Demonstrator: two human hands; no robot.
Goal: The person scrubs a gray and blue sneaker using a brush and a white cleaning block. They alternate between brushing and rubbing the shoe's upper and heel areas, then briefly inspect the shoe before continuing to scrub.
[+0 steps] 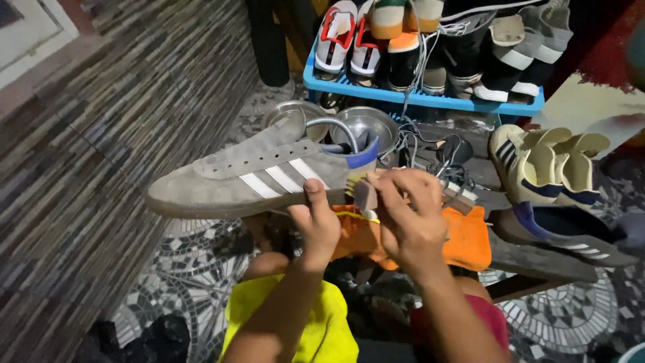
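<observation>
- The left hand [316,225] is gripping a grey suede sneaker [259,176] from underneath, thumb pressing up against the sole edge near the white side stripes — its fingers are wrapping around the far side, out of sight.
- The sneaker is being held in the air, sole down and level, toe pointing to the left, heel with a blue tab toward the right hand.
- A grey corrugated hose [336,128] is curving down into the shoe's opening.
- The right hand [410,215] is closing its fingers on a small brownish block [366,195], pressing it against the heel end of the sole.
- An orange cloth [470,238] is lying just below and behind both hands; a yellow cloth [322,329] is lying under the forearms.
- To the right, a cream sneaker with dark blue stripes [544,165] is lying on its side, and a dark grey sneaker [561,232] is resting just below it on a dark plank.
- Behind the held shoe, two round metal bowls [366,124] are sitting on the patterned tile floor [195,269].
- At the back, a blue shoe rack [410,97] is carrying a row of sneakers — white with red, black, white with black.
- A tangle of cords [430,148] is lying between the rack and the hands.
</observation>
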